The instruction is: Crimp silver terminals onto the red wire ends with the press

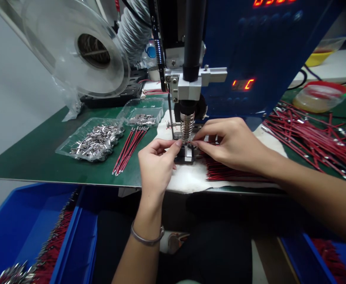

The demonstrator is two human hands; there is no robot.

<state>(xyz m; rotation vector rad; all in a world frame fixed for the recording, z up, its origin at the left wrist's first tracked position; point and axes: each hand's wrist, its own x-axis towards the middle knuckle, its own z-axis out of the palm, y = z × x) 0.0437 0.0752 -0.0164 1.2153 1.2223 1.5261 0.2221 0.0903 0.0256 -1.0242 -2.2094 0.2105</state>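
Observation:
My left hand is closed in a pinch, thumb and forefinger just left of the spring-wrapped tip of a bench machine. From the other side my right hand pinches too, its fingertips close to the same tip. Whatever lies between the fingers is too small or hidden to name. Under the tip sits a small silver block on a black base. A bundle of red and black wires lies below my right hand on a white cloth.
Clear trays of small metal parts and several wires with metal ends lie on the left. A larger wire pile lies right. Behind stands a blue machine housing with red digits. Blue bins flank my lap.

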